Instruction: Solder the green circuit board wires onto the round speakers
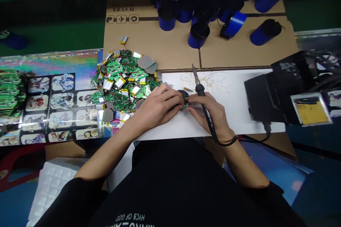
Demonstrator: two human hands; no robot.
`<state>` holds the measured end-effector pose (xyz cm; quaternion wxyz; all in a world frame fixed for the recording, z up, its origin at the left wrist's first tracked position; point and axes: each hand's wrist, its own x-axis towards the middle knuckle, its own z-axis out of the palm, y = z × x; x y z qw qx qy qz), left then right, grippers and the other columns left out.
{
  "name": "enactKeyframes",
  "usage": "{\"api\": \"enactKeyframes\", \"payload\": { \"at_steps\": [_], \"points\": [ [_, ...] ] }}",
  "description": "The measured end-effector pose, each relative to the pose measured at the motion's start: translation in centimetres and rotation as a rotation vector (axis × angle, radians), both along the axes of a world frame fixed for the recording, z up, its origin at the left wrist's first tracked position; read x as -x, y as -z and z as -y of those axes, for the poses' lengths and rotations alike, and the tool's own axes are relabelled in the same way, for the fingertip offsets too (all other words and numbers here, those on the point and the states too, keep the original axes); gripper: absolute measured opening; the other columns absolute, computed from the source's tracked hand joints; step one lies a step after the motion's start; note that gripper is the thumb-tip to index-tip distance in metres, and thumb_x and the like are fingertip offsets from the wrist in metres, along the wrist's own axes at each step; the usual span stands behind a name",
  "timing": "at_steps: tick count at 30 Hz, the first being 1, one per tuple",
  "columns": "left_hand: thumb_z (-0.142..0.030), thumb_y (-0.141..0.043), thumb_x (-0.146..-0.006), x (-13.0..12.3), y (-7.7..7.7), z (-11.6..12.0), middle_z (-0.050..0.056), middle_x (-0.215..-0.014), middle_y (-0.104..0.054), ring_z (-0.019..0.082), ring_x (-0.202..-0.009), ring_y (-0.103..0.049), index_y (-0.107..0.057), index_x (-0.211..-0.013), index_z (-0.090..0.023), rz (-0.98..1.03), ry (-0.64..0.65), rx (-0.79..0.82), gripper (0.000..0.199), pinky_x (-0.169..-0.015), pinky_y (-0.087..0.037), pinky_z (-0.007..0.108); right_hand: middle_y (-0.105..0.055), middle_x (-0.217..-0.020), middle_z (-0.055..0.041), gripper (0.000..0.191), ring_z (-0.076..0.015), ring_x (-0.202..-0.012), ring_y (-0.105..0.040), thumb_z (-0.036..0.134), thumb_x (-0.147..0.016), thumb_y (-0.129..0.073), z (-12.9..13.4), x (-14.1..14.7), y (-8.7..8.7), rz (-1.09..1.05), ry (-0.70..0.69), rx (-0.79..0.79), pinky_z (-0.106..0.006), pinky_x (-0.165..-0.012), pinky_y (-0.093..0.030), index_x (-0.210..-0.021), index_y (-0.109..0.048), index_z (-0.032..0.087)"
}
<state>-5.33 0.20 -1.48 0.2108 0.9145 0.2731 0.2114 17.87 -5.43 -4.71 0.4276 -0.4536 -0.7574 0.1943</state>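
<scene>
My left hand [163, 105] is closed on the left side of a small round dark part with a green circuit board [184, 103], above the white work surface. My right hand [210, 111] pinches the board's right side with thumb and forefinger. A soldering iron [199, 87] also rests in my right hand, its metal tip pointing up and away and its cord running down past the wrist. Fingers hide much of the part. Left of my left hand lies a heap of green boards [125, 78] with silver batteries and thin wires.
Blue and black cylinders [198, 35] stand and lie on cardboard [170, 48] behind. A black soldering station [263, 95] and a tray with a yellow sponge [311, 110] are at the right. More green boards [12, 90] and picture sheets [62, 101] lie at the left.
</scene>
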Motion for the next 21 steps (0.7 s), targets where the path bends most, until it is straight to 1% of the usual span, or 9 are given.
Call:
{"api": "enactKeyframes", "payload": {
  "at_steps": [3, 6, 8, 9, 11, 14, 17, 21],
  "points": [
    [-0.027, -0.051, -0.112, -0.4, -1.1, -0.6, 0.008, -0.111, -0.075, 0.024, -0.102, -0.058, -0.07, -0.107, -0.017, -0.122, 0.039, -0.035, 0.022, -0.095, -0.049, 0.039, -0.082, -0.114, -0.0048, 0.031, -0.024, -0.106, -0.078, 0.017, -0.097, -0.076, 0.5, -0.1, -0.3, -0.043, 0.034, 0.027, -0.041, -0.093, -0.065, -0.124, -0.067, 0.028],
    [-0.026, -0.052, -0.111, -0.8, -2.2, -1.3, 0.009, -0.108, -0.073, 0.025, -0.102, -0.059, -0.07, -0.106, -0.016, -0.246, 0.094, -0.06, 0.021, -0.091, -0.047, 0.038, -0.083, -0.109, -0.0034, 0.023, -0.0213, -0.1, -0.08, 0.016, -0.1, -0.071, 1.4, -0.3, -0.5, -0.136, 0.17, 0.076, -0.038, -0.09, -0.066, -0.119, -0.07, 0.028],
    [-0.026, -0.053, -0.11, -0.9, -2.7, -1.8, 0.008, -0.107, -0.072, 0.025, -0.101, -0.059, -0.069, -0.104, -0.017, -0.281, 0.127, -0.044, 0.02, -0.09, -0.046, 0.038, -0.083, -0.107, -0.0028, 0.022, -0.0208, -0.098, -0.081, 0.015, -0.099, -0.071, 2.1, -0.1, -0.5, -0.185, 0.26, 0.075, -0.038, -0.089, -0.066, -0.117, -0.07, 0.028],
    [-0.025, -0.054, -0.11, -1.0, -2.8, -1.9, 0.008, -0.106, -0.072, 0.024, -0.1, -0.059, -0.069, -0.102, -0.017, -0.279, 0.139, -0.023, 0.019, -0.09, -0.045, 0.038, -0.082, -0.107, -0.0027, 0.023, -0.0213, -0.098, -0.081, 0.015, -0.098, -0.073, 2.3, 0.1, -0.5, -0.196, 0.284, 0.063, -0.039, -0.089, -0.067, -0.117, -0.069, 0.028],
    [-0.025, -0.055, -0.11, -0.9, -2.7, -2.0, 0.007, -0.105, -0.071, 0.024, -0.1, -0.059, -0.068, -0.1, -0.018, -0.241, 0.142, 0.03, 0.018, -0.091, -0.045, 0.037, -0.082, -0.11, -0.0031, 0.029, -0.0228, -0.102, -0.08, 0.013, -0.096, -0.074, 2.6, 0.8, -0.2, -0.19, 0.27, 0.031, -0.043, -0.092, -0.067, -0.12, -0.067, 0.028],
    [-0.024, -0.055, -0.109, -0.7, -2.2, -1.8, 0.008, -0.104, -0.069, 0.024, -0.101, -0.058, -0.068, -0.102, -0.017, -0.152, 0.098, 0.115, 0.016, -0.092, -0.046, 0.037, -0.082, -0.114, -0.0043, 0.038, -0.0238, -0.106, -0.079, 0.005, -0.095, -0.071, 2.5, 2.0, 0.2, -0.143, 0.183, -0.033, -0.047, -0.094, -0.066, -0.123, -0.063, 0.029],
    [-0.024, -0.054, -0.11, -0.6, -1.6, -1.1, 0.008, -0.106, -0.068, 0.024, -0.105, -0.057, -0.066, -0.105, -0.017, -0.072, 0.053, 0.18, 0.015, -0.095, -0.047, 0.037, -0.082, -0.11, -0.0052, 0.043, -0.0234, -0.103, -0.077, 0.0, -0.092, -0.07, 2.2, 2.7, 0.3, -0.078, 0.149, -0.106, -0.045, -0.09, -0.065, -0.125, -0.062, 0.028],
    [-0.024, -0.051, -0.111, -0.6, -1.3, -0.6, 0.008, -0.105, -0.066, 0.024, -0.104, -0.055, -0.063, -0.103, -0.017, -0.037, 0.011, 0.207, 0.015, -0.098, -0.047, 0.038, -0.082, -0.108, -0.0053, 0.043, -0.024, -0.101, -0.076, 0.001, -0.093, -0.068, 2.4, 2.5, 0.2, -0.062, 0.133, -0.119, -0.045, -0.089, -0.064, -0.126, -0.063, 0.028]
  ]
}}
